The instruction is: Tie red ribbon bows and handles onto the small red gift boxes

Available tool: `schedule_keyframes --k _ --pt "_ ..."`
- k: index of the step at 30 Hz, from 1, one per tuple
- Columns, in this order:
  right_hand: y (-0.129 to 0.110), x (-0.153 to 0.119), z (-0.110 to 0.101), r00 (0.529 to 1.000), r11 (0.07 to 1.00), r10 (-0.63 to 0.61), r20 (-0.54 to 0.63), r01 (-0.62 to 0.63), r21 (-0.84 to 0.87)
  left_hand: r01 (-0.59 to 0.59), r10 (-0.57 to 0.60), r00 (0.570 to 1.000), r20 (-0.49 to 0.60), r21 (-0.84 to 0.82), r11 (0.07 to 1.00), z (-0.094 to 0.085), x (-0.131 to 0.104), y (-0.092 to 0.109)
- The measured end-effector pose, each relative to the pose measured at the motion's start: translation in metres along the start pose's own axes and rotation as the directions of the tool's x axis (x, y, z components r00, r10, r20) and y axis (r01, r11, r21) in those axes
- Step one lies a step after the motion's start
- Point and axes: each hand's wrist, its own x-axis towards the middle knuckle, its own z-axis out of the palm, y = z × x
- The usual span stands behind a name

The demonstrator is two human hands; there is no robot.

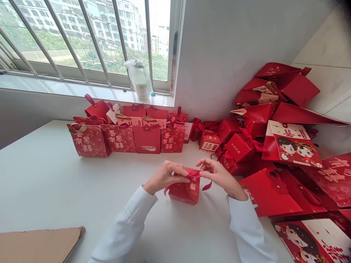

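A small red gift box [183,193] with pale lettering stands on the white table in front of me. A red ribbon [194,174] runs across its top, and its loose ends hang down on both sides. My left hand [168,176] pinches the ribbon between thumb and fingers at the left of the box top. From the right, my right hand [215,172] pinches the same ribbon between thumb and forefinger, with its other fingers curled. The fingers partly cover the ribbon's middle, so I cannot tell whether it is knotted.
Red gift bags [117,138] stand in rows along the wall below the window. A heap of red boxes and bags [238,146] fills the table's right side. Brown cardboard [38,244] lies at the near left. A bagged cup [140,82] sits on the windowsill.
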Motion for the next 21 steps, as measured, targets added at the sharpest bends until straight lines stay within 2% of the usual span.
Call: schedule_keyframes --k 4,8,11,15,18,21 --pt "-0.001 -0.006 -0.006 0.998 1.0 0.024 0.052 -0.024 -0.002 0.047 -0.044 0.998 0.052 -0.056 0.997 -0.007 -0.003 0.007" --pt "-0.002 -0.006 -0.008 1.0 0.993 0.0 -0.001 0.0 -0.119 0.016 -0.012 0.998 0.063 -0.055 0.998 0.0 -0.003 0.013" --pt "-0.005 -0.006 -0.006 0.992 0.977 -0.067 -0.104 0.045 -0.207 -0.035 0.037 0.998 0.05 -0.033 0.999 0.01 -0.001 0.015" --pt "-0.013 -0.006 0.001 0.946 0.951 -0.184 -0.266 0.103 -0.292 -0.081 0.081 0.995 0.05 -0.003 0.997 0.021 0.001 0.012" --pt "-0.018 -0.007 0.007 0.922 0.915 -0.271 -0.276 0.158 -0.37 -0.077 0.076 0.996 0.043 0.02 0.997 0.025 0.002 0.009" --pt "-0.02 -0.008 0.008 0.92 0.893 -0.302 -0.251 0.18 -0.413 -0.05 0.05 0.999 0.014 0.049 0.998 0.027 0.001 0.008"
